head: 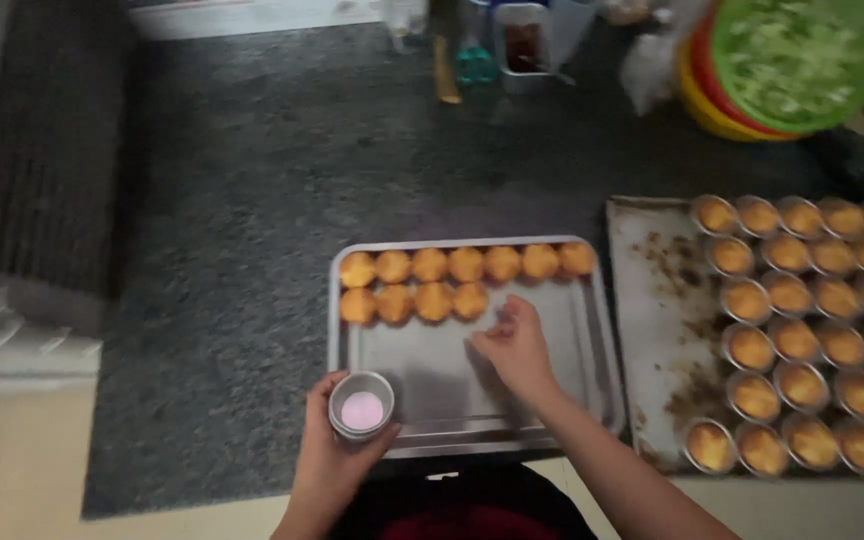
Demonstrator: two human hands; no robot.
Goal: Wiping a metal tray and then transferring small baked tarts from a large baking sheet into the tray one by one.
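Left hand [337, 450] wrapped around empty metal cup [361, 404], held upright at tray [592, 330] edge. Right hand [514, 347] extended over tray, fingers loosely curled, nothing gripped, near cakes [432, 285].

No signs or screens show. At twelve o'clock on the dark counter [282, 150] stand a clear box with a dark brown label [523, 45] and a small teal bottle [476, 62]; at one o'clock lies a crumpled clear plastic bag [649, 68], too blurred to tell more.

Tray [592, 330] brushed metal; counter [252, 200] speckled stone.
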